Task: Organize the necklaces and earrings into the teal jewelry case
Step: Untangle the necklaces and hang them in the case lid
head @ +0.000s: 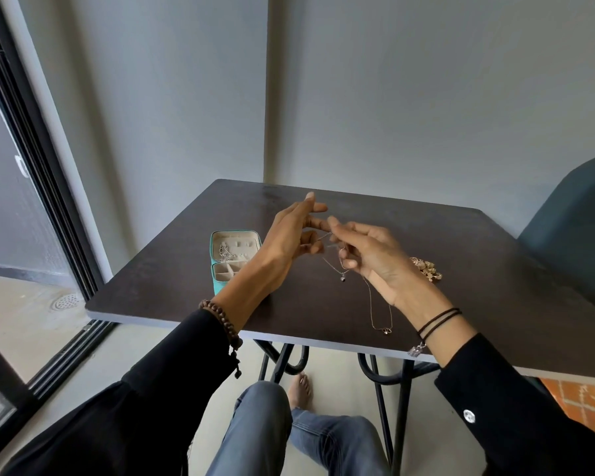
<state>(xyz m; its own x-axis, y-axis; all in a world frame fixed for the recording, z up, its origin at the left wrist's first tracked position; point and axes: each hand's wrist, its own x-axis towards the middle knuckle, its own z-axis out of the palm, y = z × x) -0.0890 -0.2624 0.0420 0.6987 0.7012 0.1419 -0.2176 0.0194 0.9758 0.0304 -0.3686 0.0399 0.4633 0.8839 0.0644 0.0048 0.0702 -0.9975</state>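
The teal jewelry case (217,280) lies open on the left part of the dark table (461,269), its cream lining showing a silver chain in the lid half. Above the table's middle, my left hand (294,235) and my right hand (371,259) are raised close together, both pinching a thin silver necklace (337,269) whose small dark pendant hangs between them. A second fine necklace (382,317) trails from under my right hand toward the table's front edge. A pile of gold earrings (426,267) lies just right of my right hand.
A teal chair (571,235) stands at the table's right side. A glass sliding door (24,207) is on the left and grey walls stand behind the table. My legs and a bare foot show beneath the table's black metal frame.
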